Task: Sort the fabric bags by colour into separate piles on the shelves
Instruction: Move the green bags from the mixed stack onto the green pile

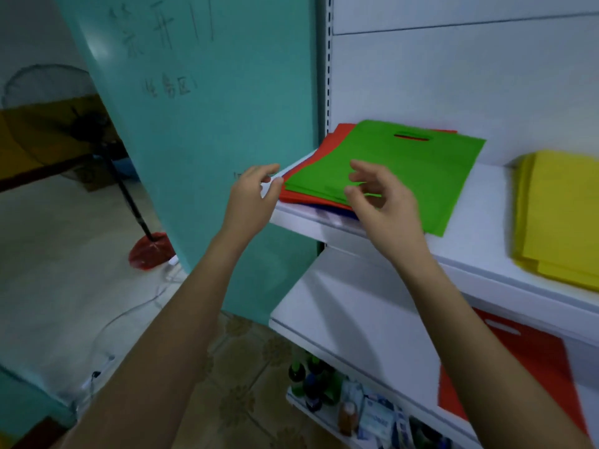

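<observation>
Forearms enter from the lower edge, bare, both reaching toward the upper shelf (479, 257) of a white shelving unit.

1. Surroundings. A teal panel (210, 131) stands just left of the shelving and blocks the view behind it. Left of the panel stands a pedestal fan (48, 92) on a red base (150, 251), with a pale cable (129, 314) lying on the floor. Small bottles (309, 380) and printed packets (376, 416) sit on the lowest level.

2. Writing. The panel carries dark handwritten characters. They are faint and blurred and cannot be read reliably. The packet print is also illegible.

3. Task items. A green bag (421, 170), flat, with a die-cut slot handle, lies on top of a mixed stack at the left end of the upper shelf. Red bags (311, 157) lie beneath it, and a dark blue layer (324, 208) shows at the bottom. A yellow pile (557, 215) lies well apart at the right. One red bag (518, 367) lies on the lower shelf (350, 312).

4. Hands. The left hand (251, 192) is at the stack's near-left corner, thumb and forefinger slightly apart. Contact cannot be confirmed. The right hand (379, 197) hovers over the green bag's near edge, fingers loosely curled and apart, clasping nothing.
</observation>
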The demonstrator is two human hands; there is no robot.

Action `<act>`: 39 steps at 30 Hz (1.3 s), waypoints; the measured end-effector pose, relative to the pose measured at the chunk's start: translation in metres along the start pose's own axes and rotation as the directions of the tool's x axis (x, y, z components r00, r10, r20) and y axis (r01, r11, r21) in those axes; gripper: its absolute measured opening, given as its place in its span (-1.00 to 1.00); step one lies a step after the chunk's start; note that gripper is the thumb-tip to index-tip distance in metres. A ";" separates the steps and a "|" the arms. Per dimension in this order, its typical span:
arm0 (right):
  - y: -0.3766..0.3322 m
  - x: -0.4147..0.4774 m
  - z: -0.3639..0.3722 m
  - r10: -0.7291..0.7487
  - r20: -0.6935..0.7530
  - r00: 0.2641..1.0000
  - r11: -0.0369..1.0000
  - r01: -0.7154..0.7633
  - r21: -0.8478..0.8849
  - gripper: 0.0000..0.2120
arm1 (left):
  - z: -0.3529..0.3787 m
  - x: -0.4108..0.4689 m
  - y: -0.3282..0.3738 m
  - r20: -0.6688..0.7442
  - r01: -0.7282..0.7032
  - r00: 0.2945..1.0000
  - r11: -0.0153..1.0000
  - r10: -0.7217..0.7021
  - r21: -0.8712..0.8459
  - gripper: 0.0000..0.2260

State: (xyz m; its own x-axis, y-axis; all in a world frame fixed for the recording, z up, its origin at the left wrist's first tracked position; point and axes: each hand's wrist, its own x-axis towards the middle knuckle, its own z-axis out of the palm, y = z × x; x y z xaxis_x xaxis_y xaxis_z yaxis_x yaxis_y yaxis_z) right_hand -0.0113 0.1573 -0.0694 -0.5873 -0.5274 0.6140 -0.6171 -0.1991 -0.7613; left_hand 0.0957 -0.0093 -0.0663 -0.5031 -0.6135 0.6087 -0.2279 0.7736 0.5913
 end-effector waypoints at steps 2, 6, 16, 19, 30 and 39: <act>0.005 0.012 -0.003 -0.003 -0.057 0.998 0.999 0.000 -0.049 -0.70 | 0.014 0.027 -0.003 0.038 -0.066 0.997 0.997 0.068 -0.031 -0.72; 0.010 0.023 -0.012 0.048 -0.216 0.975 0.976 -0.091 -0.197 -0.71 | 0.046 0.079 0.000 0.190 -0.153 0.967 0.984 0.169 -0.095 -0.74; 0.036 0.047 -0.051 0.234 -0.570 0.787 0.745 -0.522 -0.416 -0.73 | 0.110 0.153 0.015 0.584 -0.119 0.808 0.992 0.076 0.035 -0.64; 0.050 0.053 -0.052 0.295 -0.625 0.722 0.679 -0.619 -0.394 -0.69 | 0.124 0.145 0.010 0.623 -0.138 0.782 0.982 0.027 0.130 -0.64; 0.072 0.039 -0.042 0.291 -0.688 0.665 0.660 -0.660 -0.359 -0.68 | 0.129 0.127 0.005 0.533 -0.200 0.840 0.970 0.098 0.137 -0.68; 0.072 0.034 -0.042 0.240 -0.693 0.680 0.723 -0.601 -0.340 -0.65 | 0.133 0.131 -0.001 0.546 -0.092 0.837 0.993 0.041 0.068 -0.58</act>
State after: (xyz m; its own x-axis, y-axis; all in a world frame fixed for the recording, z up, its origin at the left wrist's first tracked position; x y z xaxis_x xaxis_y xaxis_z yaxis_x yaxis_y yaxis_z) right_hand -0.0976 0.1594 -0.0947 -0.9102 0.1660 0.3794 -0.2709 0.4541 -0.8487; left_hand -0.0813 -0.0689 -0.0575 -0.8853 -0.3953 0.2448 -0.2363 0.8360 0.4953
